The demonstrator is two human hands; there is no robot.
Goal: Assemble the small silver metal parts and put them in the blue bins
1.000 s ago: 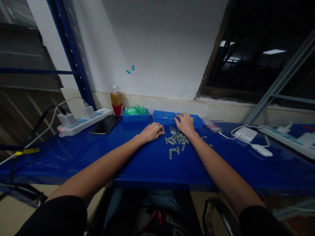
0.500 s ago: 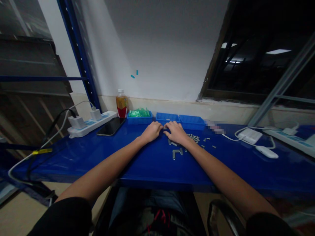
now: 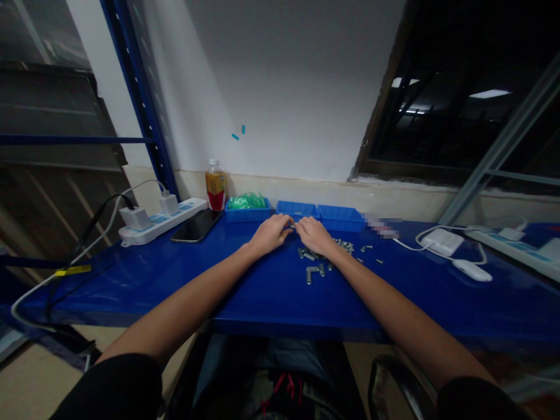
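My left hand [image 3: 272, 232] and my right hand [image 3: 312, 234] meet fingertip to fingertip above the blue table [image 3: 262, 291]. Both have their fingers bent into a pinch around something small between them, too tiny and dim to name. Beside and partly under my right hand lies a pile of small metal screws [image 3: 345, 246]. Nearer to me are an L-shaped metal piece [image 3: 310, 274] and a short metal piece [image 3: 322, 269]. A few more metal pieces [image 3: 307, 255] lie just below my right fingers.
Behind my hands stand two blue bins [image 3: 297, 208] side by side and a blue bin with green plastic bags [image 3: 247, 202]. To the left are a drink bottle [image 3: 216, 186], a phone [image 3: 196, 226] and a power strip [image 3: 157, 221]. White chargers with cables [image 3: 441, 241] lie at right.
My fingers have shifted slightly: the left thumb and forefinger now curl round more visibly, and the right fingers have drawn together. The loose metal pieces lie where they were.
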